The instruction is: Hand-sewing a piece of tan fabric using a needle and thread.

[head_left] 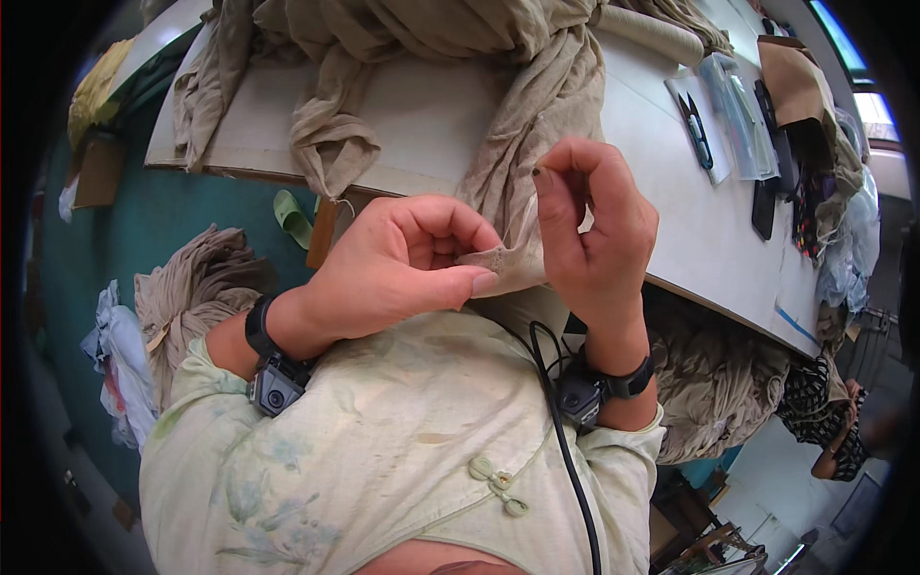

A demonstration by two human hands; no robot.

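Between the thumb and fingers of my left hand (388,264) is pinched the edge of a beige cloth (537,120), which hangs down from the table in a long twisted fold. A short row of small dark marks, perhaps stitches, shows on the cloth next to my left thumb. My right hand (604,225) is raised just right of that edge, thumb and index finger pressed together. Something tiny and dark shows at their tips; I cannot make out what it is. On the table to the right lie black-bladed thread snips (696,132).
More beige cloth (412,34) is heaped on the white table (690,225). A clear plastic case (740,115), a dark phone (763,209) and a brown paper bag (795,81) are at right. Fabric bundles (201,287) and a green slipper (291,218) are at left. A person (826,412) is at far right.
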